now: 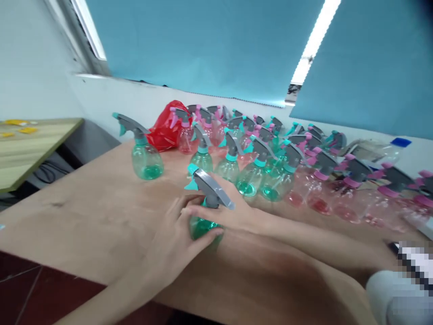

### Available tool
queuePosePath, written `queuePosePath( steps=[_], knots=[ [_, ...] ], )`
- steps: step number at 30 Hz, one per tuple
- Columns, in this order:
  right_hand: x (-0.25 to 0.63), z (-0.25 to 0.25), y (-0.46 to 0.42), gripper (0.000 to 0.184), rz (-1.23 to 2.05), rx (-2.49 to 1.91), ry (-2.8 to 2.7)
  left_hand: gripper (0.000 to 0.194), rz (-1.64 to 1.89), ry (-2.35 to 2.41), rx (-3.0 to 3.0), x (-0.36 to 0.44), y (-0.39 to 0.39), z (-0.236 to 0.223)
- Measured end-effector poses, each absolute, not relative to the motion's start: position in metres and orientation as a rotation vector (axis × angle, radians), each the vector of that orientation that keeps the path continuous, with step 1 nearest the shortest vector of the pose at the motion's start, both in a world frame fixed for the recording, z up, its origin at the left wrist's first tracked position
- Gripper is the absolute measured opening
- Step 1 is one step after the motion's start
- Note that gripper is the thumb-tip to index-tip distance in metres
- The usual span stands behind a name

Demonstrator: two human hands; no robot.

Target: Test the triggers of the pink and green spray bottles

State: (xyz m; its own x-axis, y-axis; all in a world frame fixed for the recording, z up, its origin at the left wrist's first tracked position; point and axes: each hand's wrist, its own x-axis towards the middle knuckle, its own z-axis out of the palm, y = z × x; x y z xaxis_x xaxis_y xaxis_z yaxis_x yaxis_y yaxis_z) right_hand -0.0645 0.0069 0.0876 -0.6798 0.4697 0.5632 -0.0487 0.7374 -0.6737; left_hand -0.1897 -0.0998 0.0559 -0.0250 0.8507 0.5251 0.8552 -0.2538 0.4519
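Green bottle; left grip, right grip curled round

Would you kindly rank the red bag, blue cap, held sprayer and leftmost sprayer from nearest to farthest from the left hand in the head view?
1. Held sprayer: against the left hand.
2. Leftmost sprayer: ahead, slightly left.
3. Red bag: farther back, near the wall.
4. Blue cap: far right, back.

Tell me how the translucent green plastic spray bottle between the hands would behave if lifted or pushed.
The green bottle may tip if pushed high, since its grey plastic spray head overhangs the body. Its shiny wall could feel slippery.
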Motion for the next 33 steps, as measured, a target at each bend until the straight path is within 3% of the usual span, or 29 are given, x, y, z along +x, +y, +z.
queuePosePath(
  steps=[3, 5, 8, 11, 17, 22, 27, 33],
  knots=[
    [-0.070, 0.096, 0.013, 0.068, 0.771, -0.315, -2.324, 0.045, -1.099, -1.917, -2.099, -0.218, -0.105, 0.060],
    [-0.068, 0.101, 0.018, 0.074, 0.717, -0.460, -2.403, 0.043, -1.022, -1.987, -2.056, -0.238, -0.105, 0.062],
    [-0.065, 0.107, 0.028, 0.051, 0.582, -0.716, -2.338, 0.048, -1.015, -1.999, -1.896, -0.270, -0.097, 0.062],
    [-0.067, 0.108, 0.036, 0.046, 0.422, -0.837, -2.315, 0.047, -0.964, -2.000, -1.839, -0.295, -0.078, 0.060],
    [-0.081, 0.099, 0.043, 0.067, 0.454, -0.995, -2.382, 0.049, -0.850, -1.999, -1.760, -0.308, -0.041, 0.060],
    [-0.092, 0.101, 0.049, 0.085, 0.760, -1.192, -2.404, 0.049, -0.709, -1.986, -1.735, -0.305, -0.032, 0.066],
    [-0.102, 0.101, 0.058, 0.079, 0.941, -1.130, -2.340, 0.048, -0.516, -1.982, -1.691, -0.303, -0.026, 0.076],
    [-0.112, 0.098, 0.076, 0.060, 0.973, -1.092, -2.264, 0.044, -0.558, -1.986, -1.718, -0.303, -0.013, 0.084]
  ],
)
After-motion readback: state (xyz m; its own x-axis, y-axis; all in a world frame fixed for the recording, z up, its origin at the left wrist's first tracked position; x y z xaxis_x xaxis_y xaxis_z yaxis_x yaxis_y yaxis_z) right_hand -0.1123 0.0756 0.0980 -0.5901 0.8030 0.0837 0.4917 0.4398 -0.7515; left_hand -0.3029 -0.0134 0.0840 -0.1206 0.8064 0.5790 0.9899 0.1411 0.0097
